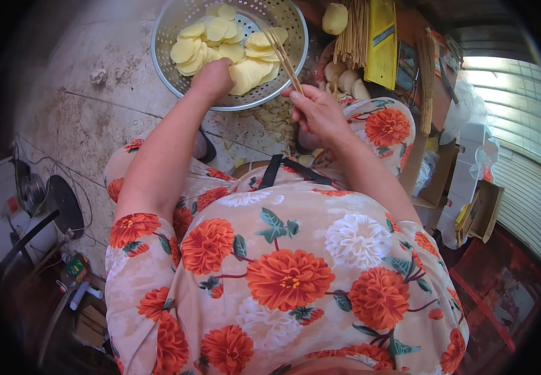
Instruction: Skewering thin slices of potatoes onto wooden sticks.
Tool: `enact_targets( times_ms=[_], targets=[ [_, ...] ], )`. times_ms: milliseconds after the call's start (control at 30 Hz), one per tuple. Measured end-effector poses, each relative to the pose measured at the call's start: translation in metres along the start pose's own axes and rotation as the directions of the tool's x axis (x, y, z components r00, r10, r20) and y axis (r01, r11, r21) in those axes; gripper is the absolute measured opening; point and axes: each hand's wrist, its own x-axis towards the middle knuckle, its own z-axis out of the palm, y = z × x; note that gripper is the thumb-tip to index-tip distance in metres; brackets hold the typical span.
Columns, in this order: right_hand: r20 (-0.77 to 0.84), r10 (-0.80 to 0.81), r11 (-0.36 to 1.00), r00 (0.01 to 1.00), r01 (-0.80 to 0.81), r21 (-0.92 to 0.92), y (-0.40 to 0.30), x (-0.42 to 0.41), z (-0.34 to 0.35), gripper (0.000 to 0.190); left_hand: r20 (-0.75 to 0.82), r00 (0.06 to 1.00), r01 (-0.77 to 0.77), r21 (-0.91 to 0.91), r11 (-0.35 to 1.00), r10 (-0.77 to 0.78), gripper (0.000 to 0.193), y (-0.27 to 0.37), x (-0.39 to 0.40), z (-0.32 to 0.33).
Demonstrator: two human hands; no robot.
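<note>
A perforated metal colander (160, 70) stands on the floor before me, with sliced potatoes (247, 77) lying in overlapping piles inside. My left hand (213, 80) reaches over its near rim, fingers curled down against the slices. The fingertips are hidden, so whether it grips any slices is unclear. Several thin wooden skewers (282, 54) are pinched between the thumb and fingers of my right hand (315, 110). They point up and leftward over the colander's right side, above the slices.
At the upper right lie a peeled potato (335, 18), a bundle of skewers (354, 37) and a yellow mandoline slicer (381, 44). Potato pieces (348, 80) sit below them. Peelings (270, 119) litter the tiled floor (97, 112). Cardboard boxes (479, 211) stand at right.
</note>
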Motion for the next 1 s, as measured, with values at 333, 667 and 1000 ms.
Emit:
enact_targets(
  times_ms=[333, 667, 1000],
  targets=[
    [0.037, 0.003, 0.997, 0.999, 0.0, -0.08, 0.028, -0.01, 0.01, 0.026, -0.105, 0.993, -0.019, 0.25, 0.968, 0.047, 0.029, 0.002, -0.004, 0.001],
    [0.048, 0.023, 0.993, 0.999, -0.018, -0.116, 0.032, -0.004, 0.016, 0.026, -0.176, 0.958, -0.175, 0.266, 0.948, 0.226, 0.014, -0.015, 0.006, 0.011],
    [0.133, 0.152, 0.987, 0.979, -0.158, 0.038, 0.024, -0.004, 0.019, 0.027, 0.114, 0.962, 0.223, -0.853, 0.472, -0.249, 0.017, 0.011, -0.005, -0.016]
  ],
)
